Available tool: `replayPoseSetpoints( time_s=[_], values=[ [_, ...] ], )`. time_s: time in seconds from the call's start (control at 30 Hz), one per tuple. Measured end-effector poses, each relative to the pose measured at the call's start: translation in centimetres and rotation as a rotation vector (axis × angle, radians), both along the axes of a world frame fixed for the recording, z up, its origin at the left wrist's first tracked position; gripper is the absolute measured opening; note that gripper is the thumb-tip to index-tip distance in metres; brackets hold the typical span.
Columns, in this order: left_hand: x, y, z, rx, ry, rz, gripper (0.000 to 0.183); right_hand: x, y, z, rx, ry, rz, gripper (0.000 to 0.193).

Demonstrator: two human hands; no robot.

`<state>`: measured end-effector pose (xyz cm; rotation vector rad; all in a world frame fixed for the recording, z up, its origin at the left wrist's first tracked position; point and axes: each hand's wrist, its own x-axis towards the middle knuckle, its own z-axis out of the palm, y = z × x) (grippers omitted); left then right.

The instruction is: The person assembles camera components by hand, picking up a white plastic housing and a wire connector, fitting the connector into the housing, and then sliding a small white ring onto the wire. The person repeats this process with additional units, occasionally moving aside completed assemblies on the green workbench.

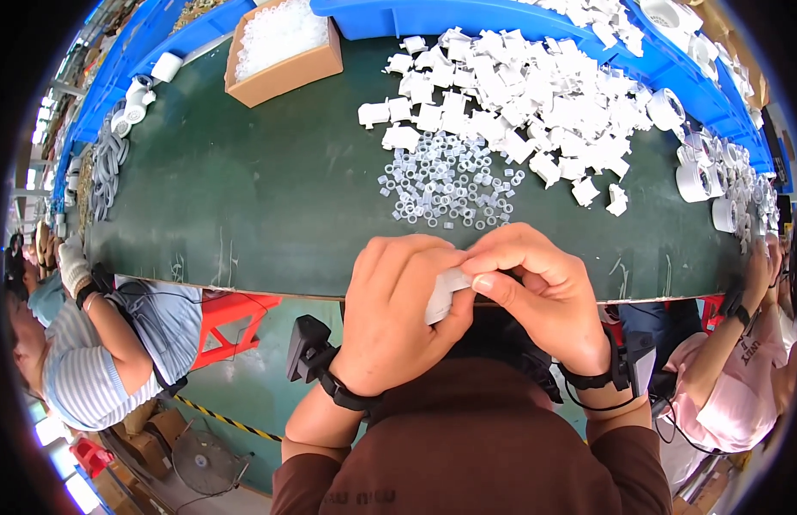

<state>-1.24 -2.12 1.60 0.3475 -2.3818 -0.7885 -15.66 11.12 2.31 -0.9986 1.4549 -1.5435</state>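
My left hand (pixel 404 307) is wrapped round a white plastic part (pixel 443 297) just over the table's near edge. The fingers of my right hand (pixel 536 287) are pinched together at the part's right end; whatever small piece may be between them is hidden. Beyond my hands lies a scatter of small clear plastic rings (pixel 446 178). Behind the rings, a big heap of white plastic parts (pixel 527 94) spreads to the right.
A cardboard box (pixel 287 73) of clear pieces stands at the back left of the green table (pixel 270 189). Blue bins (pixel 467 19) line the far edge. White round parts (pixel 695 182) lie far right. Co-workers sit either side, one in a striped shirt (pixel 94 378), with a red stool (pixel 231 322) nearby.
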Motion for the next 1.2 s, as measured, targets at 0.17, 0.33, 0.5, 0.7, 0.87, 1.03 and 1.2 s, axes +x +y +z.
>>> replayPoseSetpoints(
  time_s=[0.17,0.33,0.5,0.7,0.87,1.03,1.2],
  values=[
    [0.3,-0.2,-0.2,-0.030,0.049,0.031,0.044,0.4,-0.8,0.9,0.166,-0.310,-0.007,0.013],
    [0.5,-0.4,-0.7,-0.023,0.066,0.029,0.042,1.4,-1.4,0.3,0.114,-0.184,-0.054,0.008],
    [0.7,-0.4,-1.4,-0.076,0.139,0.050,0.037,1.2,-1.1,1.0,0.145,-0.455,-0.090,0.014],
    [0.7,-0.3,-1.6,-0.030,0.175,0.045,0.030,1.3,-1.2,0.8,0.117,-0.331,-0.062,0.012],
    [1.4,-1.7,-0.5,-0.012,0.094,-0.091,0.032,1.7,-1.5,0.2,0.115,-0.335,-0.037,0.010],
    [3.9,-5.4,0.5,-0.458,-0.150,0.276,0.031,-1.0,0.4,-0.1,-0.029,0.218,-0.106,0.008],
    [7.0,-9.9,-0.1,-0.315,0.006,0.718,0.044,-11.1,4.7,0.6,0.165,1.231,-0.846,0.031]
  ],
)
